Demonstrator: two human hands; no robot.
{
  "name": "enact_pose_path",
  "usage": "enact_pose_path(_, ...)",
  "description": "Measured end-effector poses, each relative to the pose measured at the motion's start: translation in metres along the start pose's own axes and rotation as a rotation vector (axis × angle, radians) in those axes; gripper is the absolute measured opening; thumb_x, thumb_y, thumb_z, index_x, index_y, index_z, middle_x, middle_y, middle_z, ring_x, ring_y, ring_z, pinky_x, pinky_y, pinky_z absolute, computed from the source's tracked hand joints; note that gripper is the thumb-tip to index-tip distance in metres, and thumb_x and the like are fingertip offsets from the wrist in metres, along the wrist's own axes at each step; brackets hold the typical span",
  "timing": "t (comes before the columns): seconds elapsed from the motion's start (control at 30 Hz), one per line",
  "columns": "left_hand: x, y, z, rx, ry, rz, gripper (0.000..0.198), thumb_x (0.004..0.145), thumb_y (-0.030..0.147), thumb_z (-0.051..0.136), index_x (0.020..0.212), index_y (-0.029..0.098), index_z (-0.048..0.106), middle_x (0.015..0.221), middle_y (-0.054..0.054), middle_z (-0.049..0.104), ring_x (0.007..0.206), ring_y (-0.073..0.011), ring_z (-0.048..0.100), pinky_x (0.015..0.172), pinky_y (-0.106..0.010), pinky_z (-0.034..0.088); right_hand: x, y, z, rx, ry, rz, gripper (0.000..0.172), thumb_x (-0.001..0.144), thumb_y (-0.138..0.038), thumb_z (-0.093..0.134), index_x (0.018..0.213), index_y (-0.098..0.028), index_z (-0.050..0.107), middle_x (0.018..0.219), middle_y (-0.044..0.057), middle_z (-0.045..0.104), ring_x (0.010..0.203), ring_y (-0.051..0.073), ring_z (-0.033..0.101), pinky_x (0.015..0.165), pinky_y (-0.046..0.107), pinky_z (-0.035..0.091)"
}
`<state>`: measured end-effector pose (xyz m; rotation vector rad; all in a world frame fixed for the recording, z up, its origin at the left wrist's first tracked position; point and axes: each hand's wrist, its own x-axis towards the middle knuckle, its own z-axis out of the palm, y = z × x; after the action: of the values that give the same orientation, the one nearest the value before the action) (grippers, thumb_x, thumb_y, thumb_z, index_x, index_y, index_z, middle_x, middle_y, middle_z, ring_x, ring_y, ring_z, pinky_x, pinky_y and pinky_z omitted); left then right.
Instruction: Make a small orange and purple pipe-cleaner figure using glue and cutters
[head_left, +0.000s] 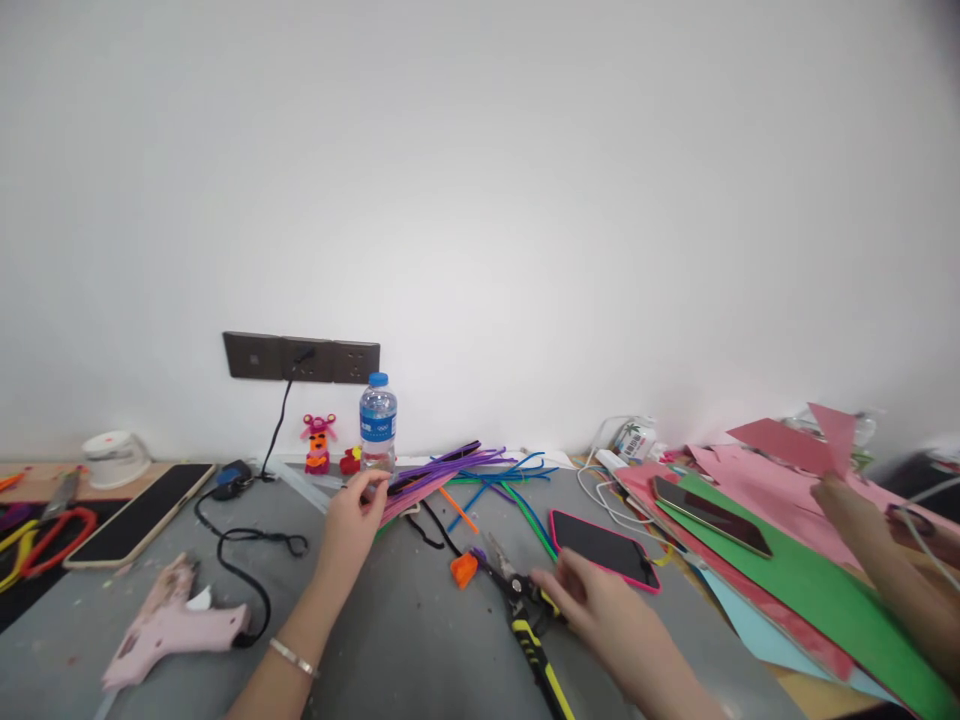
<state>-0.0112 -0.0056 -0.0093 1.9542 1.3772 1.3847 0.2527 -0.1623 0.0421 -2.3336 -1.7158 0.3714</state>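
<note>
My left hand (358, 512) is at the near end of a bundle of purple and pink pipe cleaners (442, 472). Its thumb and fingers are pinched together; what they hold, if anything, does not show clearly. My right hand (607, 615) has its fingers curled at one handle of the black-and-yellow pliers (531, 645), whose jaws point away from me. Beside the jaws is a small orange piece (464, 569) with a bit of purple on it. Blue, green and orange pipe cleaners (517, 500) fan out behind the pliers.
A pink glue gun (176, 620) lies at left, its black cord looping back. Phones (142, 515), scissors (64, 530) and a water bottle (378, 425) stand around. A small pink-orange figure (318, 445) is by the wall. At right, another person's hand (847, 505) holds pink paper (832, 435) above coloured sheets (817, 600).
</note>
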Motion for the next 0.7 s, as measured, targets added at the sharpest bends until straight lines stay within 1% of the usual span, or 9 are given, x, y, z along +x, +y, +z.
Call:
enact_pose_path(0.1,0.002,-0.004,0.0,-0.003,0.011,-0.015,0.023,0.084,0.034,0.049,0.089,0.02,0.065,0.071,-0.001,0.068,0.058,-0.0174,0.061,0.057,-0.027,0.048,0.043,-0.019,-0.009,0.013,0.107,-0.169,0.023,0.092,-0.039,0.041,0.083,-0.023,0.054,0.071,0.001,0.064,0.067,0.02,0.062,0.057,0.026,0.038)
enact_pose_path(0.17,0.002,-0.004,0.001,-0.007,-0.007,-0.009,0.022,0.083,0.034,0.049,0.088,0.021,0.065,0.071,-0.001,0.068,0.058,-0.0174,0.061,0.056,-0.027,0.047,0.076,-0.036,-0.009,-0.031,0.165,-0.33,0.015,0.092,-0.027,0.043,0.093,-0.02,0.057,0.087,0.004,0.066,0.079,0.019,0.063,0.067,0.027,0.042)
enact_pose_path(0.2,0.003,-0.004,0.001,-0.008,-0.017,-0.001,0.022,0.083,0.034,0.049,0.087,0.021,0.065,0.071,-0.001,0.068,0.058,-0.0175,0.061,0.056,-0.027,0.047,0.092,-0.044,-0.006,-0.043,0.162,-0.369,0.015,0.091,-0.021,0.044,0.097,-0.02,0.058,0.097,0.006,0.066,0.086,0.018,0.063,0.072,0.026,0.043)
enact_pose_path(0.27,0.003,-0.004,0.002,-0.005,-0.035,0.018,0.021,0.082,0.033,0.048,0.087,0.021,0.065,0.074,-0.002,0.069,0.059,-0.0175,0.061,0.056,-0.027,0.047,0.122,-0.062,0.003,-0.06,0.137,-0.435,0.023,0.088,-0.013,0.045,0.105,-0.021,0.058,0.113,0.006,0.063,0.098,0.017,0.061,0.079,0.024,0.043)
enact_pose_path(0.37,0.003,-0.004,0.001,0.001,-0.046,0.033,0.021,0.083,0.031,0.047,0.087,0.021,0.065,0.076,-0.002,0.069,0.06,-0.0175,0.061,0.056,-0.027,0.047,0.156,-0.081,0.023,-0.124,0.065,-0.498,0.03,0.085,-0.008,0.05,0.109,-0.024,0.061,0.114,0.004,0.063,0.099,0.017,0.062,0.079,0.024,0.045)
enact_pose_path(0.47,0.004,-0.005,0.001,-0.008,-0.04,0.015,0.021,0.083,0.031,0.047,0.088,0.021,0.065,0.073,-0.002,0.068,0.059,-0.0175,0.06,0.054,-0.026,0.046,0.174,-0.089,0.041,-0.204,0.025,-0.5,0.026,0.087,-0.012,0.055,0.111,-0.02,0.061,0.111,0.007,0.063,0.092,0.019,0.064,0.076,0.03,0.049)
enact_pose_path(0.53,0.004,-0.006,0.001,-0.016,-0.036,0.0,0.02,0.083,0.031,0.048,0.088,0.021,0.065,0.074,-0.002,0.068,0.06,-0.0174,0.06,0.054,-0.026,0.046,0.18,-0.089,0.046,-0.243,0.026,-0.491,0.019,0.091,-0.021,0.056,0.109,-0.017,0.06,0.11,0.007,0.063,0.089,0.019,0.064,0.076,0.035,0.052)
enact_pose_path(0.6,0.004,-0.007,0.001,-0.023,-0.039,-0.005,0.02,0.084,0.031,0.048,0.089,0.021,0.064,0.077,-0.002,0.069,0.061,-0.0172,0.061,0.056,-0.026,0.047,0.184,-0.087,0.045,-0.263,0.041,-0.489,0.02,0.092,-0.029,0.056,0.107,-0.016,0.06,0.108,0.006,0.063,0.089,0.019,0.063,0.077,0.037,0.053)
enact_pose_path(0.7,0.004,-0.009,0.002,-0.03,-0.047,-0.009,0.02,0.084,0.032,0.048,0.089,0.021,0.064,0.079,-0.002,0.069,0.062,-0.0173,0.061,0.058,-0.027,0.047,0.187,-0.083,0.034,-0.264,0.089,-0.491,0.016,0.095,-0.026,0.051,0.104,-0.018,0.06,0.106,0.006,0.064,0.092,0.018,0.062,0.077,0.032,0.05)
